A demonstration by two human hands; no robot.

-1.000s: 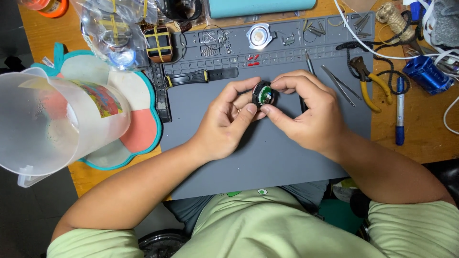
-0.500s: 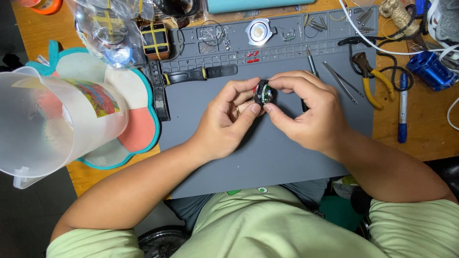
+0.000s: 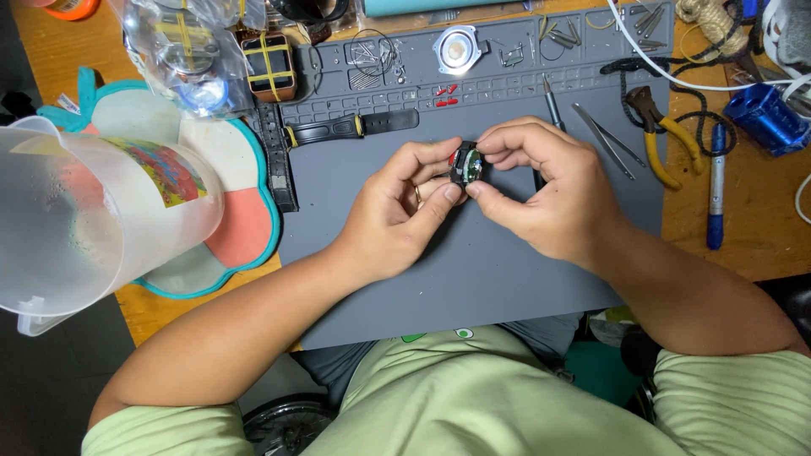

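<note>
Both hands meet over the grey mat (image 3: 473,279), just above its centre. Left hand (image 3: 397,211) and right hand (image 3: 549,198) pinch one small round watch case (image 3: 465,165) between them – fingertips closed narrow on its rim from 9 and 3 o'clock, case lifted clear of the mat. Case is tilted so the open side with greenish innards faces the camera; looks held that way to keep the inside in view, two-sided pinch so it can't spin.

Around it:
- strap (image 3: 351,128) with yellow band at 10 o'clock of the hands, lying flat on the mat, near but apart
- second dark strap (image 3: 274,160) along the mat's left edge
- red bits (image 3: 446,95) and round silver part (image 3: 457,49) at 12 o'clock in the mat's tray cells – kept there so they don't roll
- tweezers (image 3: 601,139) at 2 o'clock, yellow-handled pliers (image 3: 659,139) and blue pen (image 3: 715,186) at 3 o'clock on the right side of the bench, within reach of the right hand
- clear jug (image 3: 93,219) at 9 o'clock on a flower-shaped coaster (image 3: 236,236), well apart from the work
- plastic bag (image 3: 182,51) at 11 o'clock

Can't tell whether the case back is on or off
</note>
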